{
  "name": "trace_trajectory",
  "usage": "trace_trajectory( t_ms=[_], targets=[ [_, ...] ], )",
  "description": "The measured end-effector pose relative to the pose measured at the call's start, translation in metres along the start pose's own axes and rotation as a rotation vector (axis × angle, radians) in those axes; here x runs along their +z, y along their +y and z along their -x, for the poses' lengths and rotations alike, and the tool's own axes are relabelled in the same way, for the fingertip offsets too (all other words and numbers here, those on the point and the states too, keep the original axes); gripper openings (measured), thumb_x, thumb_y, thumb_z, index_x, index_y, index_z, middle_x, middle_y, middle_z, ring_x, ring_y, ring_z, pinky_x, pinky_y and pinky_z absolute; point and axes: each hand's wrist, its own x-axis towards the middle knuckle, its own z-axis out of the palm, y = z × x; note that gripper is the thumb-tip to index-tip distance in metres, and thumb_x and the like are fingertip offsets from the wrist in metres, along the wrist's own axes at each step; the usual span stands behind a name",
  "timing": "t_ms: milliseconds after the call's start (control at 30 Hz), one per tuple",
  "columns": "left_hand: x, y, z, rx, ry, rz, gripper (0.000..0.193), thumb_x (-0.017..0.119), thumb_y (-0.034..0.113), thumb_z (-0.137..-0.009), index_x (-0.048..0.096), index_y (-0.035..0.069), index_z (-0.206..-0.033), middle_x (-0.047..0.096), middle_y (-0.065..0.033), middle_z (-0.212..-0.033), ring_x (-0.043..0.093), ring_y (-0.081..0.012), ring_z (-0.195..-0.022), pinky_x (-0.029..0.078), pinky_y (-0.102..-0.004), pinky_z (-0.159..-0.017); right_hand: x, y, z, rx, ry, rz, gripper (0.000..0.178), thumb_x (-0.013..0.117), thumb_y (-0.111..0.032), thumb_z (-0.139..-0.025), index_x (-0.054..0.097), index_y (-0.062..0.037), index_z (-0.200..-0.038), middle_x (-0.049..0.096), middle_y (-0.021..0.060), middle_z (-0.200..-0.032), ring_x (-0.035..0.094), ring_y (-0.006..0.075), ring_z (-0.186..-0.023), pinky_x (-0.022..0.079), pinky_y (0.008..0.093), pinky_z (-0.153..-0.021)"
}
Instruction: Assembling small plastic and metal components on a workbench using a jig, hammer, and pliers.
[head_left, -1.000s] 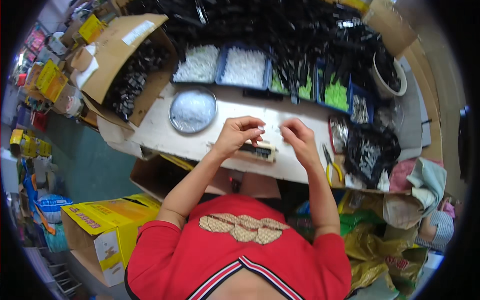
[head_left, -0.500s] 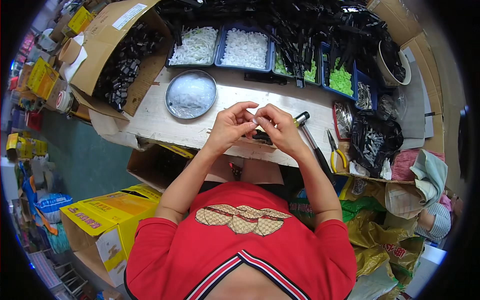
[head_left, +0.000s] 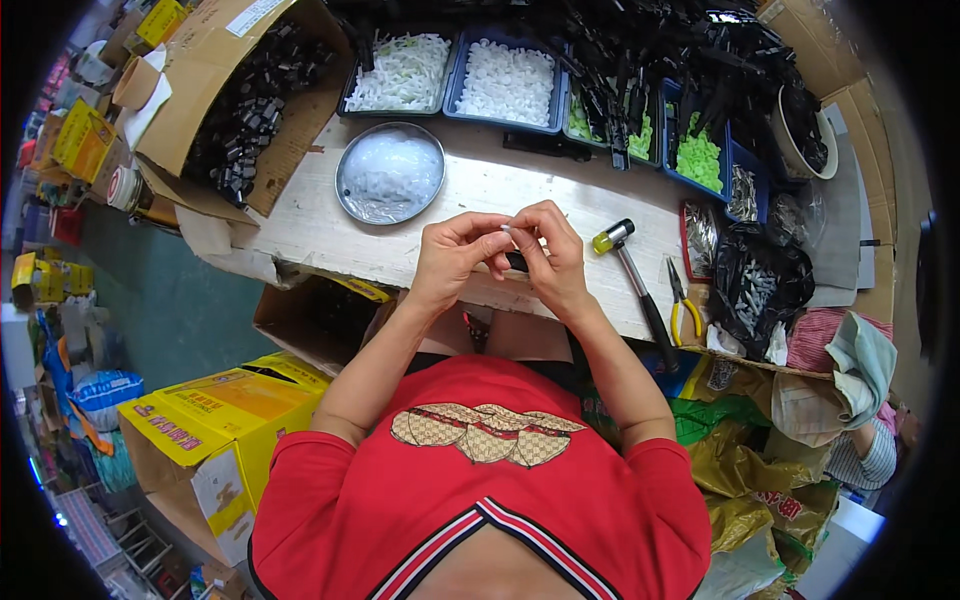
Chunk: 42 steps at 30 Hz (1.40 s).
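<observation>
Over the front of the workbench, my left hand (head_left: 457, 260) and my right hand (head_left: 552, 262) meet fingertip to fingertip. Between them is a small white piece (head_left: 507, 228), pinched by the thumbs and forefingers; its exact kind is too small to tell. A black part (head_left: 517, 262) shows below the fingers, between my palms. Most of it is hidden by my hands, so I cannot tell whether it is held or lying there. A hammer (head_left: 640, 275) with a yellow-and-black head lies just right of my right hand. Left of my hands stands a round metal dish (head_left: 441, 190) with translucent plastic pieces.
Along the back stand blue bins of white pieces (head_left: 506, 82) and light green pieces (head_left: 699, 158), with black parts (head_left: 610, 90) heaped over them. A cardboard box (head_left: 190, 130) of black pieces is at left. Yellow-handled pliers (head_left: 685, 305) and a black bag (head_left: 745, 285) lie right.
My hands have shifted slightly left relative to the hammer, whose head now shows fully. The white piece shows more clearly between my fingertips. The whole view has moved a little.
</observation>
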Motion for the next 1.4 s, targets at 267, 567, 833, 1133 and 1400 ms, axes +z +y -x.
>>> trace_trajectory(
  t_ms=[267,567,833,1133,1400],
  targets=[
    [-0.026,0.002,0.001,0.1,0.096,-0.434,0.021,0.065,0.004,-0.077,0.064,0.001,-0.098,0.052,0.0013,-0.075,0.046,-0.0019,-0.053,0.039,-0.0155,-0.044,0.004,0.01,0.02,-0.057,-0.14,0.473,0.008,0.058,-0.007,-0.075,0.052,-0.0094,-0.079,0.049,0.0036,-0.08,0.044,0.0221,-0.082,0.028,0.0358,-0.075],
    [-0.029,-0.009,-0.003,0.13,0.034,-0.718,0.021,0.066,0.0,-0.071,0.066,0.003,-0.092,0.051,-0.0017,-0.071,0.049,-0.0064,-0.06,0.041,-0.0217,-0.053,0.019,0.021,0.026,-0.165,-0.158,0.703,0.012,0.054,-0.004,-0.072,0.052,-0.0089,-0.083,0.048,0.0052,-0.082,0.043,0.0238,-0.083,0.029,0.0388,-0.074],
    [-0.013,0.005,-0.026,0.149,-0.184,-1.358,0.024,0.071,0.009,-0.065,0.063,0.001,-0.087,0.057,-0.0128,-0.07,0.057,-0.0252,-0.064,0.045,-0.0337,-0.059,-0.009,0.027,0.017,-0.143,-0.24,0.537,0.012,0.058,-0.005,-0.074,0.055,-0.0097,-0.085,0.052,0.0029,-0.083,0.047,0.0213,-0.084,0.029,0.0354,-0.074],
    [0.027,0.041,-0.09,0.206,-0.451,-1.519,0.018,0.066,0.018,-0.068,0.064,0.004,-0.079,0.061,-0.0155,-0.081,0.06,-0.0319,-0.081,0.047,-0.0411,-0.069,-0.175,0.07,0.007,0.214,0.18,1.137,0.012,0.05,-0.003,-0.075,0.06,-0.0061,-0.081,0.056,0.0125,-0.08,0.054,0.0302,-0.077,0.042,0.0407,-0.064],
    [0.085,-0.006,-0.213,0.796,-0.158,-2.192,0.012,0.059,0.013,-0.065,0.069,0.011,-0.073,0.057,-0.0057,-0.09,0.045,-0.0261,-0.095,0.034,-0.0377,-0.074,-0.197,0.094,0.007,0.501,0.014,1.303,0.012,0.05,-0.006,-0.075,0.06,0.0002,-0.079,0.058,0.0179,-0.08,0.059,0.0346,-0.076,0.047,0.0433,-0.065]
  ],
)
